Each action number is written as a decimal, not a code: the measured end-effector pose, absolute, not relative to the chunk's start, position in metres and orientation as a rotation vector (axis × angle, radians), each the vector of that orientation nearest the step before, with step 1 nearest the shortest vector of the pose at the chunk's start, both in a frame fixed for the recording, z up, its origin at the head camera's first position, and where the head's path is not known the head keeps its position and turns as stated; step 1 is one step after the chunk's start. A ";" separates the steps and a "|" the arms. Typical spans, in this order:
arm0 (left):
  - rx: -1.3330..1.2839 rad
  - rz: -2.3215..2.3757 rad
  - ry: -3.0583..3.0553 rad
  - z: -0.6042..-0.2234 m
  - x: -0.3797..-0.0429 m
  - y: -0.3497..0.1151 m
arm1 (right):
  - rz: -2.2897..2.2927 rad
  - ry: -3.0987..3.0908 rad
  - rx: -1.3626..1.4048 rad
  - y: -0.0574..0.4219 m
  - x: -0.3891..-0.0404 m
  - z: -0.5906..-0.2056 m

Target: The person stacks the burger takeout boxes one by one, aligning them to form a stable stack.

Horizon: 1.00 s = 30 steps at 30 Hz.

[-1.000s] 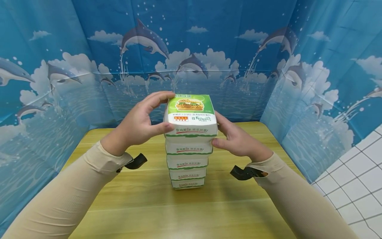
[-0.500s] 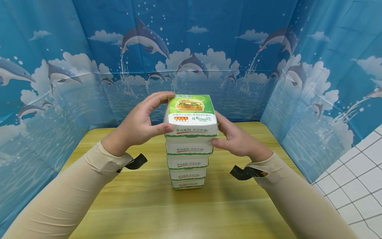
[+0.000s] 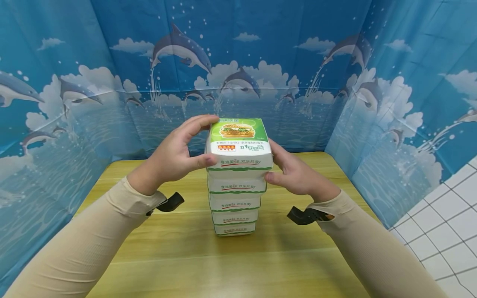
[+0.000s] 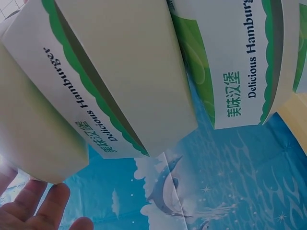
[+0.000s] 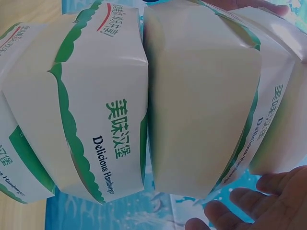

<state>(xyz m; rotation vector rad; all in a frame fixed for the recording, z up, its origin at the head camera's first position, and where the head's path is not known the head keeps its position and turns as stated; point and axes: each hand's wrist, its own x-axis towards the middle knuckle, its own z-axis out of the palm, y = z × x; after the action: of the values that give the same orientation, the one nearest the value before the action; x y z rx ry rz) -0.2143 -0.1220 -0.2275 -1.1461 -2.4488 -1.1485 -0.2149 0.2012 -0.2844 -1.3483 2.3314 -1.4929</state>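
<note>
Several white cardboard hamburger boxes point(image 3: 234, 204) stand in one upright stack on the wooden table point(image 3: 179, 248). The top hamburger box point(image 3: 240, 159) has a green lid with a burger picture facing up. My left hand point(image 3: 169, 153) grips its left side, thumb on the front corner and fingers reaching over the back corner. At the right side my right hand point(image 3: 292, 169) holds it, thumb at the lower front edge and fingers partly hidden behind. Both wrist views show the box sides up close, with the left fingers point(image 4: 53, 203) and right fingers point(image 5: 268, 199) at the top box's edge.
Blue curtains point(image 3: 275, 41) printed with dolphins hang behind the table and along both sides. White tiles point(image 3: 443, 223) show at the lower right. A black strap point(image 3: 307, 215) sits at the right wrist, another black strap point(image 3: 170, 202) at the left.
</note>
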 end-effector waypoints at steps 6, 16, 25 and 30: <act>-1.145 -1.149 -2.448 -0.228 -0.214 -0.121 | -1.490 2.332 -1.349 0.202 -0.215 -0.286; -1.141 -1.149 -2.450 -0.229 -0.214 -0.120 | -1.495 2.325 -1.339 0.203 -0.215 -0.285; -1.154 -1.156 -2.439 -0.229 -0.214 -0.121 | -1.505 2.326 -1.340 0.202 -0.214 -0.285; -1.166 -1.168 -2.431 -0.229 -0.214 -0.121 | -1.500 2.326 -1.336 0.203 -0.215 -0.286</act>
<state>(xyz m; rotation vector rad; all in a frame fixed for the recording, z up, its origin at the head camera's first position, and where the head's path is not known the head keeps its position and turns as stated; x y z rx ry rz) -0.2141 -0.1208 -0.2295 -1.1662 -2.4307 -1.1676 -0.2145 0.2034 -0.2864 -1.3358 2.3256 -1.5003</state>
